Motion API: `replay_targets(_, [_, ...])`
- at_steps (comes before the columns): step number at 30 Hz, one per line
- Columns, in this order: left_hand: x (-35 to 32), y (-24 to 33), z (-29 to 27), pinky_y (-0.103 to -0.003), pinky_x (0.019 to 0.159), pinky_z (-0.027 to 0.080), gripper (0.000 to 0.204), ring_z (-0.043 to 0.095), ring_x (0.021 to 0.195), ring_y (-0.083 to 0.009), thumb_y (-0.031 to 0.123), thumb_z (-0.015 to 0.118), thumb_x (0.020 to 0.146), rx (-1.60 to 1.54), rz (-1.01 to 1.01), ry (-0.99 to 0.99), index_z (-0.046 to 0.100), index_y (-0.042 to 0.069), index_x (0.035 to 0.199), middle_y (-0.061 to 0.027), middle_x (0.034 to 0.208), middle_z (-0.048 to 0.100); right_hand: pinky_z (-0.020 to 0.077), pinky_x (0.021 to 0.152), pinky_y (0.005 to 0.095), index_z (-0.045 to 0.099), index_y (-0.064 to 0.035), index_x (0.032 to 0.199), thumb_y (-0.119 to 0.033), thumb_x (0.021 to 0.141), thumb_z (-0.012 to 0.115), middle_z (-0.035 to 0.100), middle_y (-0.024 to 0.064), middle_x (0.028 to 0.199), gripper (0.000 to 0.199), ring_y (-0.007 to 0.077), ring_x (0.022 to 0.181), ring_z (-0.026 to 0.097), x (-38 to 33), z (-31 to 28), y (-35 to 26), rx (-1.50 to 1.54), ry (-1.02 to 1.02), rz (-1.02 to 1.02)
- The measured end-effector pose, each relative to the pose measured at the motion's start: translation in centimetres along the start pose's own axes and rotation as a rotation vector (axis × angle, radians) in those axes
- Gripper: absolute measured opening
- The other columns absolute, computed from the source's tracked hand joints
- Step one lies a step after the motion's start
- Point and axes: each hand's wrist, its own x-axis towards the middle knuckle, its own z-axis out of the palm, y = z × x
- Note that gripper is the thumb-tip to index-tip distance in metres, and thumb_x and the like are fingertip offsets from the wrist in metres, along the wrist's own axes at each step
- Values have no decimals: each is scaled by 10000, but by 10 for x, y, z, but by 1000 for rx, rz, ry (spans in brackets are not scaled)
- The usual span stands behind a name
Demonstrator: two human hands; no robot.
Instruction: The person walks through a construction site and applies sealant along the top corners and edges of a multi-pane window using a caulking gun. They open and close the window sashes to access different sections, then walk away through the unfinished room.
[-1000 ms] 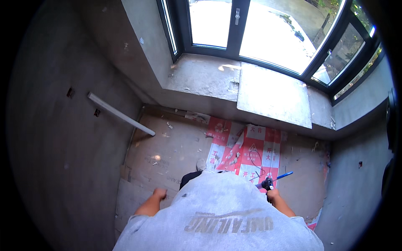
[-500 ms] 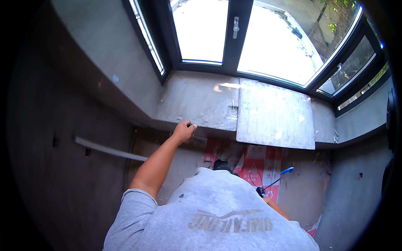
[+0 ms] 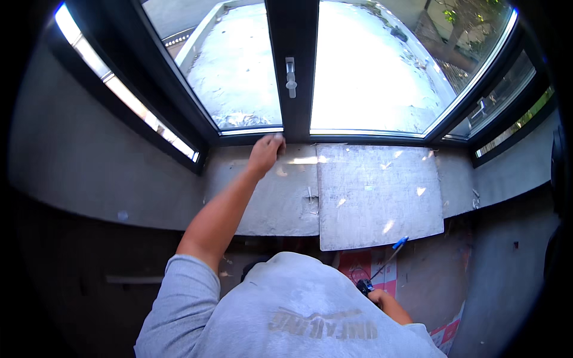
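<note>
My left hand reaches over the window sill, near the lower edge of the dark window frame. Its fingers are curled together, and whatever may be in them is hidden or too small to name. Low on the right, partly behind my grey shirt, my right hand is closed on a black hand tool. A thin rod with a blue end sticks out from that tool, up and to the right. Its exact kind cannot be made out.
A pale flat board lies on the sill and overhangs its front edge. A silver handle is on the window's middle post. Red and white sheeting covers part of the floor. Bare grey walls stand at both sides.
My left hand has moved from the sill's front edge forward to the window frame. The view has tilted up toward the window. My right hand still holds the black tool.
</note>
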Motion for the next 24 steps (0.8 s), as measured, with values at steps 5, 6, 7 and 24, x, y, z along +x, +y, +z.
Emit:
replay_targets(5, [186,2,-28,-421,1003,437,653,593,1145,-327,573,394,1082,66,86,224,636,-23,1195,-225,1183,661,564,735,523,738,92,1073,-155,749,756,747,218,1058,409,348,890,742,43,25,32,33,118,161])
replay_targets(6, [199,16,4,-433,1019,429,654,585,1169,-327,578,395,1080,-87,37,158,640,-14,1211,-211,1210,662,564,766,500,729,105,1063,-181,754,749,753,219,1064,422,355,936,746,30,45,41,152,193,207])
replay_targets(7, [205,38,23,-446,1035,420,655,576,1193,-328,583,395,1078,-232,-11,111,644,-4,1226,-197,1238,662,527,693,477,703,99,994,-179,777,704,710,220,967,353,338,842,697,-6,54,24,150,222,191])
replay_targets(24, [191,163,-23,-485,974,510,650,709,1056,-370,577,380,1066,1343,49,-134,691,30,1229,-217,1092,745,323,412,391,631,-39,741,-142,825,713,538,77,583,156,197,440,472,-20,76,88,277,-32,223])
